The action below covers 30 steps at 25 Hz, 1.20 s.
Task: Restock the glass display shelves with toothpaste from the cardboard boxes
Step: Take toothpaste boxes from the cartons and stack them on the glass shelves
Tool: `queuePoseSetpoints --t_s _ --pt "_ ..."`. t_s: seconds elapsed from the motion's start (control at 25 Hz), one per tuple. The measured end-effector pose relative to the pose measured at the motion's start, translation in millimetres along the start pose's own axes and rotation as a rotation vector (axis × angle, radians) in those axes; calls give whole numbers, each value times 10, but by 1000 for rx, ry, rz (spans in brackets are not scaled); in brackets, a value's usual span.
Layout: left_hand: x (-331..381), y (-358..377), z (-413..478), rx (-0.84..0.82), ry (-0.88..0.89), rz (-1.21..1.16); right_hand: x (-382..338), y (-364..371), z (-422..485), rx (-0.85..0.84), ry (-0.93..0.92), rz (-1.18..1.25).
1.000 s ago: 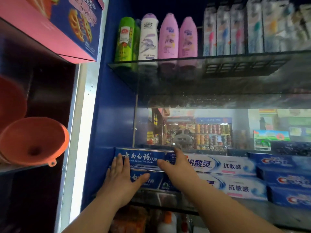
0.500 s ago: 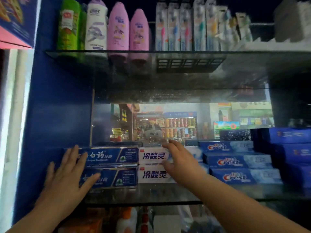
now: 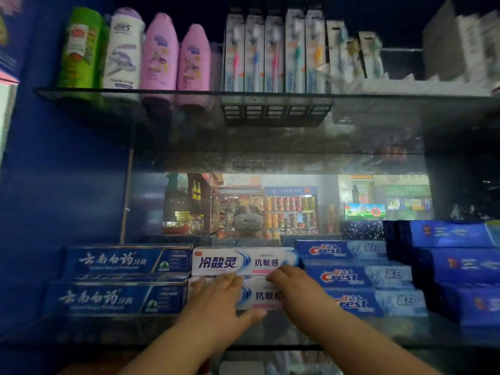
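Left hand (image 3: 216,304) presses flat on the lower white toothpaste box (image 3: 261,296). Right hand (image 3: 295,289) bends fingers at its top edge, grip unclear

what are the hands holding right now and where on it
The lower white toothpaste box: the left hand lies flat on its left front, thumb along the bottom edge; the right hand curls over its top edge, right of middle.

Dim, blue-tinted view before me, brightest at mirrored back panel (image 3: 284,207), speckled glare under upper glass shelf (image 3: 378,98), corners smeared, bowed.
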<state>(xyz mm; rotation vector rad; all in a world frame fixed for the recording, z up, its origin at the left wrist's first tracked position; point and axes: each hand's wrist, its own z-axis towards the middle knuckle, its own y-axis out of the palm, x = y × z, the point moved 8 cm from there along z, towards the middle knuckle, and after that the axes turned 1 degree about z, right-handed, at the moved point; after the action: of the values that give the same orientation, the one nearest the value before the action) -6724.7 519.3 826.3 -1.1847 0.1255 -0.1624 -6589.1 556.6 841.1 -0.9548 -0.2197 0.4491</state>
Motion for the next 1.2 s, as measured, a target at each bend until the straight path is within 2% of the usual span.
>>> queuePoseSetpoints --t_s 0.08,0.2,0.24,0.28,0.4,0.48,0.64,1.04,1.2 --pt "14 -49 -58 35 5 -10 -45 -97 6 67 -22 -2" --pt "-19 -44 -66 59 5 -27 -114 -402 167 283 -46 47" --pt "-36 -24 -58 59 -4 -43 -139 -452 284 295 -56 40" --pt "-58 -3 -53 53 -16 -69 -158 -445 425 244 -51 21" --pt "-92 79 -17 -8 -33 -184 -120 -195 763 -77 73 -69" --pt "-98 101 5 -26 -23 -232 -75 -69 831 -179 153 -122" --pt "-116 138 42 -54 -11 -290 -69 -57 807 -114 217 -152" --pt "-128 146 56 -64 -18 -309 -49 -45 810 -67 188 -166" --pt "-91 96 32 -64 -45 -307 -89 -168 696 20 188 -65"
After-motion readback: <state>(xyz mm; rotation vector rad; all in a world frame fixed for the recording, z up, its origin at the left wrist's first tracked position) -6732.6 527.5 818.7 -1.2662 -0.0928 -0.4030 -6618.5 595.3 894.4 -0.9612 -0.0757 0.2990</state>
